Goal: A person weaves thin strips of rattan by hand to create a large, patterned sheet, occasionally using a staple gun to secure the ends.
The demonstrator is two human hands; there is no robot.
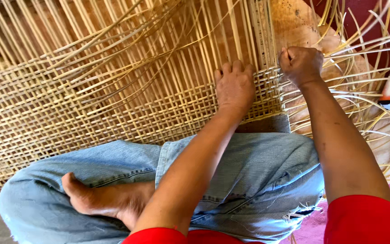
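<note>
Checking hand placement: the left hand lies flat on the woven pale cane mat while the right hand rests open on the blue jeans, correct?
Not quite. In the head view the right hand is fisted at the woven pale cane mat's edge, not on the blue jeans. The left hand does lie flat.

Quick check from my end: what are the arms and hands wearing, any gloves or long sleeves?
No gloves: the left hand and right hand are bare, with no rings or watch visible. Forearms are bare too. Short red sleeves show at the upper arms near the picture's bottom edge.

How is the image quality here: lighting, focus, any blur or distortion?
Head view: warm, even daylight, no glare; the woven mat and both hands, left hand and right hand, are sharp; the loose strips at the right edge look softer; the mat's rows bow slightly, suggesting wide-lens distortion.
</note>
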